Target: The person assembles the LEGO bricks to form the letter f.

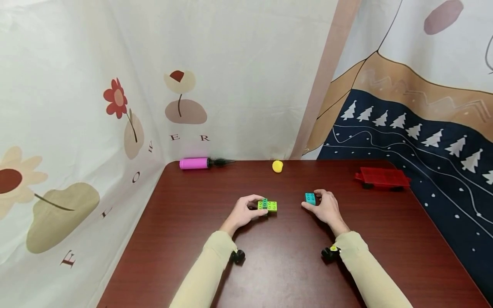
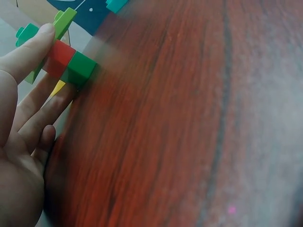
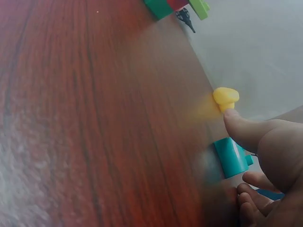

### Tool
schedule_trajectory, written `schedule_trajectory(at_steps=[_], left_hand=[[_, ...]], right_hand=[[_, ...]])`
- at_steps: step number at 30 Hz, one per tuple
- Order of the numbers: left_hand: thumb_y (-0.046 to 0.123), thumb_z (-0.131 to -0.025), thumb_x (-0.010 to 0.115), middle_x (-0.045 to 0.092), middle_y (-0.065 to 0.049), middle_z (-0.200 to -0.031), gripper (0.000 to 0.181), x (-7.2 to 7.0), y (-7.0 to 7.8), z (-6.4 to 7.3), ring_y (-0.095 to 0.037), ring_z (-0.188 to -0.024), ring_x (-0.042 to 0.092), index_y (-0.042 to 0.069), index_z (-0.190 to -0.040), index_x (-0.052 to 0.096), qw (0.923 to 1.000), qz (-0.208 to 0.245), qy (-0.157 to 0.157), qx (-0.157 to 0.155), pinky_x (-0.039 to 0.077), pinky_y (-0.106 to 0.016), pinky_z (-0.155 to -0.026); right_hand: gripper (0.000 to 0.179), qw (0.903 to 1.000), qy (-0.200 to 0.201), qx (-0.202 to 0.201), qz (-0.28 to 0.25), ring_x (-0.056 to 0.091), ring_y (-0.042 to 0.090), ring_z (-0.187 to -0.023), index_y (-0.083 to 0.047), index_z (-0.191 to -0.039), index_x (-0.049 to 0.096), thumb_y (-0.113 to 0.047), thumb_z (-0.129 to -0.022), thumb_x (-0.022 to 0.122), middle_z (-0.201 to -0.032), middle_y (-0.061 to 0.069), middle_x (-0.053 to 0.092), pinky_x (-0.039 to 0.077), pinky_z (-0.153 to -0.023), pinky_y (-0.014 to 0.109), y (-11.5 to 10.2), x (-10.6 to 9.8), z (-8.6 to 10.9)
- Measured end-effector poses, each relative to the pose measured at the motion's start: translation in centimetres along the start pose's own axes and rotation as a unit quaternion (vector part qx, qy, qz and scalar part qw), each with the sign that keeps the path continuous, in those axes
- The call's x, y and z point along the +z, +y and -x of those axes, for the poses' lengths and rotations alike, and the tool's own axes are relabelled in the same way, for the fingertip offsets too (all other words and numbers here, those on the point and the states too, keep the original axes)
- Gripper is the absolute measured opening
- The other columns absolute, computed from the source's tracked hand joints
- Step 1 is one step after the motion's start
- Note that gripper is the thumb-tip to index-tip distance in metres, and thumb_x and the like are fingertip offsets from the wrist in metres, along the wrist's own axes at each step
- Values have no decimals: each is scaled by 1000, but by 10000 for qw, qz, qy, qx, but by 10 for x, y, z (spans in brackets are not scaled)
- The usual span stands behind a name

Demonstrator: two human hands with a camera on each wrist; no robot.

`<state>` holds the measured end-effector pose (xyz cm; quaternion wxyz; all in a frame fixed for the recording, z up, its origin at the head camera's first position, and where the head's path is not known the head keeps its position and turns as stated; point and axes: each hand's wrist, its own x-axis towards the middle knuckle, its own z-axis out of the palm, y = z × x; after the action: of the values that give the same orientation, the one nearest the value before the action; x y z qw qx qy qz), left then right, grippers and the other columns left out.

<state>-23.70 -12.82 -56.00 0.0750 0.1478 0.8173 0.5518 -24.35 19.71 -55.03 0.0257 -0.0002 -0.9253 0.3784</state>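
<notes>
Head view: stacked bricks are pinched by the left hand; a teal brick, across open tabletop and short of its far edge, is flanked by the right hand. Left wrist: room is left beside the stack. Right wrist: whether the brick is gripped cannot be told.

Pale yellow sleeves, black wrist cameras

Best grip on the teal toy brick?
I'd pinch the teal toy brick by its side walls, thumb near, fingers far, with the right hand coming from its right. Studs face up, the visible wall is smooth, and no other brick crowds it.
</notes>
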Motion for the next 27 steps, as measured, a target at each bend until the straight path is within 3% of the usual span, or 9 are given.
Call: schedule_trajectory(at_steps=[11,18,23,27], left_hand=[[29,-91,85,72,-5,-122,41,1,1,0,-22,-102,68,18,-129,74,10000,26,5,58,57,-33,-73],[29,-91,86,72,-3,-119,40,3,0,-3,-20,-99,67,19,-128,74,10000,55,26,59,57,-34,-69],[29,-90,86,72,-2,-117,39,4,0,-4,-21,-98,67,21,-126,75,9999,84,55,8,56,-34,-68],[29,-90,86,72,-2,-117,40,4,-1,-4,-21,-99,67,21,-127,74,9999,120,44,-5,56,-34,-68]], right_hand=[[71,9995,107,92,298,50,46,-116,11,-132,59,-38,-88,86,-128,32,58,45,-99,58,-5,6,3],[58,9994,102,-12,343,45,51,-123,10,-135,59,-27,-95,77,-133,34,55,40,-101,60,-7,7,3],[50,9993,98,-329,120,53,48,-121,5,-141,58,-20,-100,71,-135,30,60,44,-102,59,-8,5,1],[47,9970,-28,-548,-549,62,38,-107,-1,-143,59,-13,-99,73,-131,24,66,51,-93,50,-10,4,-1]])
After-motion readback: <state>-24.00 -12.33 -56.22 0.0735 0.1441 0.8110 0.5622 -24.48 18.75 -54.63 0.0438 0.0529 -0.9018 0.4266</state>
